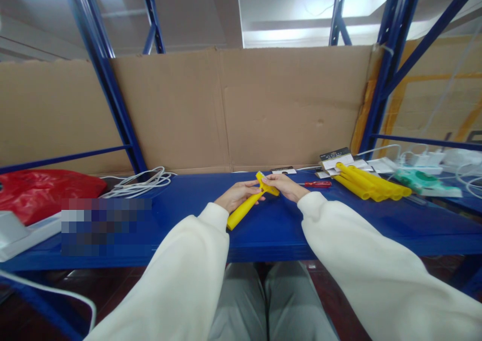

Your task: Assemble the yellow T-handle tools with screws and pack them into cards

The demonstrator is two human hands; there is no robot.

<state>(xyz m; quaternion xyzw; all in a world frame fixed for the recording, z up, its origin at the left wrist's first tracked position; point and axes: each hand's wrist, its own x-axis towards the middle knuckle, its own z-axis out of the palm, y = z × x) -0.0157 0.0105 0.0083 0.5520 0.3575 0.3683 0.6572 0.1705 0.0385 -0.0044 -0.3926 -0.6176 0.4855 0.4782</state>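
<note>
Above the blue shelf top, both hands are on a yellow T-shaped scraper (243, 211) with a thick tubular handle and a wide head. My left hand (238, 196) is closed around the neck, where handle and head meet. The fingers of my right hand (283, 184) pinch the head from the right side. The handle slants down toward me, its end close to the shelf top. Part of the head is covered by my fingers. Just beyond my right hand lies a screwdriver with a red handle (318, 184).
Several yellow tubes (371, 182) lie at the right beside printed cards (336, 159) and a green-and-white packet (424, 181). A coiled white cable (145, 183) and a red bag (48, 190) are at the left. Cardboard (244, 110) walls off the back between blue posts (113, 90).
</note>
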